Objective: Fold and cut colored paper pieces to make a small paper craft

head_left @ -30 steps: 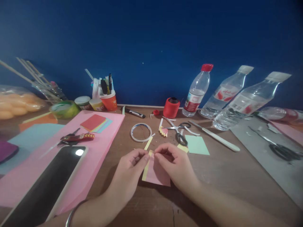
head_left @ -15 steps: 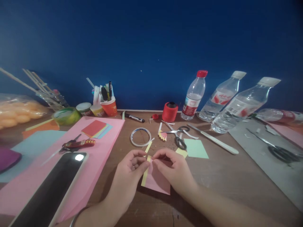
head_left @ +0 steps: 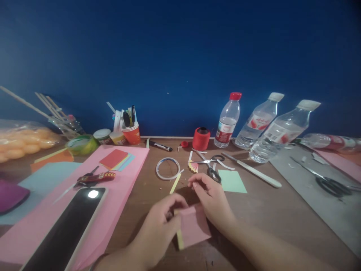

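Observation:
My left hand (head_left: 162, 227) is closed on a pink piece of paper (head_left: 195, 226) with a yellow strip along its left edge. The thumb lies over that edge, and the paper is tilted above the desk. Just past the paper's upper right corner is my right hand (head_left: 213, 201). Its fingers are curled toward the thumb, and I cannot make out anything between them. Close beyond the right hand lie black-handled scissors (head_left: 214, 174) and a green square of paper (head_left: 232, 181). A narrow yellow strip (head_left: 176, 183) rests above the left hand, below a roll of tape (head_left: 168, 168).
A phone (head_left: 64, 229) and a folding multi-tool (head_left: 96, 177) lie on pink sheets at left. At the back stand a pen cup (head_left: 131, 134), a red thread spool (head_left: 201, 139) and several water bottles (head_left: 225, 130). A white-handled knife (head_left: 259, 173) lies at right.
My right hand has come off the pink paper and moved slightly away from it. My left hand has drawn the paper nearer and turned it. The view has shifted a little.

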Demonstrator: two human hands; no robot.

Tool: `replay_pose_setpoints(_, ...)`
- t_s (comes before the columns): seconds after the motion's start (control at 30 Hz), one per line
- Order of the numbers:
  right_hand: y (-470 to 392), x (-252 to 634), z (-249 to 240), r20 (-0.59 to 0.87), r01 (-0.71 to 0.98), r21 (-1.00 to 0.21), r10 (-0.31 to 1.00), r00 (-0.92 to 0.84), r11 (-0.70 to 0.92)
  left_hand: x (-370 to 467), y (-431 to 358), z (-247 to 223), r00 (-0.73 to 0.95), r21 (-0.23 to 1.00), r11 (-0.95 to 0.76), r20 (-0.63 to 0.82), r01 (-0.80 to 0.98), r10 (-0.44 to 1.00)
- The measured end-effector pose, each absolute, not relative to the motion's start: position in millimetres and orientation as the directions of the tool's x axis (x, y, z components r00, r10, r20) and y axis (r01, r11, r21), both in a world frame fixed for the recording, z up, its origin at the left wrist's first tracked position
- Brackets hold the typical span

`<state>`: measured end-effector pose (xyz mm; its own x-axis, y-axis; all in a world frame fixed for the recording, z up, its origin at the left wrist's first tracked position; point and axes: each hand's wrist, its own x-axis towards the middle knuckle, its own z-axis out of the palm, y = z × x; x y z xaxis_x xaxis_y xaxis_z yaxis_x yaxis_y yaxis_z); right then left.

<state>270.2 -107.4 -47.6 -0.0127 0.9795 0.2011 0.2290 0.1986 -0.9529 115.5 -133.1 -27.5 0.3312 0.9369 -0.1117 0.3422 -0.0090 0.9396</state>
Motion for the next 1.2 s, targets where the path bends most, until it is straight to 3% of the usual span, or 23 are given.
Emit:
replay_pose_setpoints(0.17, -104.6, 271.7, -43.2, 0.260, 0.382, -0.890, 0.965, -0.022, 0.249, 115.3, -134.8, -25.1, 0.453, 0.652, -0.374, 0.052, 0.659, 0.890)
replay_pose_setpoints(0.4, -102.6, 271.2, -44.3, 0.162, 0.299, -0.943, 0.987, 0.018, 0.149, 105.8, -120.8, -29.4, 0.427, 0.238, -0.471, 0.214, 0.849, 0.878)
replay_pose_setpoints(0.63, -103.9, 270.4, -42.5, 0.136, 0.279, -0.952, 0.990, 0.021, 0.125, 101.5, -106.2, -34.3, 0.413, 0.129, -0.434, 0.156, 0.892, 0.897)
replay_pose_setpoints(0.9, -102.7, 270.6, -42.7, 0.194, 0.340, -0.922, 0.981, -0.013, 0.187, 101.7, -107.6, -30.7, 0.423, 0.158, -0.451, 0.179, 0.878, 0.888)
replay_pose_setpoints(0.97, -102.4, 269.4, -45.6, 0.258, 0.440, -0.857, 0.963, -0.081, 0.267, 101.7, -108.8, -29.4, 0.438, 0.165, -0.466, 0.177, 0.869, 0.881)
replay_pose_setpoints(1.07, -103.6, 267.3, -49.8, 0.335, 0.633, -0.629, 0.892, -0.303, 0.451, 102.0, -110.1, -29.8, 0.438, 0.146, -0.465, 0.182, 0.873, 0.880)
replay_pose_setpoints(1.2, -106.3, 268.0, -50.0, 0.270, 0.793, -0.317, 0.851, -0.451, 0.520, 102.9, -111.4, -32.2, 0.463, 0.142, -0.489, 0.181, 0.861, 0.868)
